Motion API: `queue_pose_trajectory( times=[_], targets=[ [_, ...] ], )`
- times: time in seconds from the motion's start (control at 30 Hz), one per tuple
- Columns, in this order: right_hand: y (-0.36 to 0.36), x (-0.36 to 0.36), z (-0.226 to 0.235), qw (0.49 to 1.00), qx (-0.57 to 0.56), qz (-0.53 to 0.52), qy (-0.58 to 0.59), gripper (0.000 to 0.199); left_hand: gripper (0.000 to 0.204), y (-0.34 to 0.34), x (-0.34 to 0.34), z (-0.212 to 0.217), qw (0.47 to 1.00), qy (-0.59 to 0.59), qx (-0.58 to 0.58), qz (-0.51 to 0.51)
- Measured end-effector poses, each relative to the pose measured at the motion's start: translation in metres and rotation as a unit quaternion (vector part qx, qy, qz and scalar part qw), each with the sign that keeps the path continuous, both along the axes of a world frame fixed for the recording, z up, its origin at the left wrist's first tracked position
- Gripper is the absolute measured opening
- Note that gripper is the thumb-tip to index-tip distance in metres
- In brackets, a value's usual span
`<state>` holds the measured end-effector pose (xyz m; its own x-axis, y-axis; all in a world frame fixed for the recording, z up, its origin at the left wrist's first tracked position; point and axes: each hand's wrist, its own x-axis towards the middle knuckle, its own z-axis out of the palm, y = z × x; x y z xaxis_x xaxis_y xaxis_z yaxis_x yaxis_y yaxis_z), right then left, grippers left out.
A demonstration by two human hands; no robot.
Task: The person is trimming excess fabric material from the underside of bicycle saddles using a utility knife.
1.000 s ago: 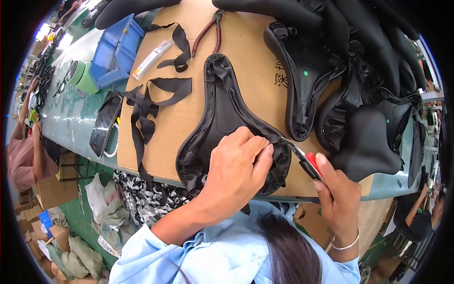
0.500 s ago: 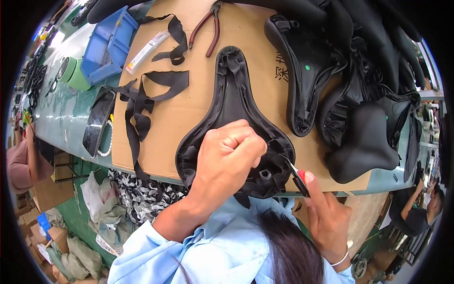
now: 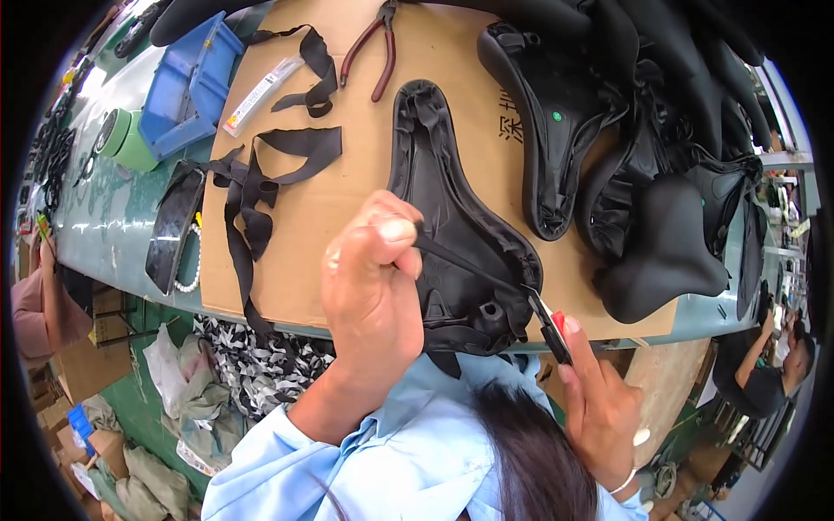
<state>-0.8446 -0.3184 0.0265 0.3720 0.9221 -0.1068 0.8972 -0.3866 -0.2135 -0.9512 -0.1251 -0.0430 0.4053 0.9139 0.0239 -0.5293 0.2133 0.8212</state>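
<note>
An upside-down black bicycle saddle [image 3: 436, 165] lies on brown cardboard in front of me, its nose pointing away and its cover folded in over the rim. Over the saddle's left side, my left hand [image 3: 372, 282] is closed in a pinch on the end of a thin black strip [image 3: 469, 264]. The strip is stretched taut across the hollow underside to the right rim. There my right hand [image 3: 605, 401] grips a utility knife [image 3: 549, 326] with a red part, its blade against the rim where the strip meets it.
Red-handled pliers [image 3: 372, 52], a slim white packet [image 3: 261, 97] and black offcuts [image 3: 300, 154] lie on the cardboard [image 3: 347, 148]. More saddles [image 3: 665, 252] are heaped at the right. Blue bins [image 3: 187, 91], green tape [image 3: 129, 139] and a phone-like black slab [image 3: 178, 227] stand left.
My left hand has moved left and turned, drawing the black strip out across the saddle. The knife stays near the right rim. The whole view has shifted slightly.
</note>
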Motion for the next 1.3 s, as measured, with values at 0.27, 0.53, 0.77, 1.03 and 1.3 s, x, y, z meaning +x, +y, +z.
queue_pose_trajectory(
  times=[0.27, 0.53, 0.77, 1.03, 1.3],
  targets=[
    [0.046, 0.041, -0.033, 0.989, 0.149, 0.011, -0.019, 0.051, 0.015, 0.026, -0.002, 0.039, 0.856, 0.324, 0.362, -0.177],
    [0.067, 0.052, -0.037, 0.942, 0.124, -0.076, 0.302, 0.045, 0.038, 0.079, 0.038, 0.032, 0.561, 0.443, 0.665, -0.218],
    [0.04, 0.015, -0.051, 0.971, 0.15, -0.06, 0.176, 0.056, 0.017, 0.086, 0.048, 0.046, 0.932, 0.235, 0.076, -0.266],
    [0.033, -0.014, -0.05, 0.906, 0.177, -0.197, 0.331, 0.051, 0.019, 0.075, 0.051, 0.056, 0.904, -0.35, 0.121, -0.214],
    [0.06, 0.029, -0.047, 0.962, 0.185, -0.083, 0.181, 0.051, 0.016, 0.07, 0.036, 0.039, 0.559, 0.477, 0.673, -0.078]
  ],
)
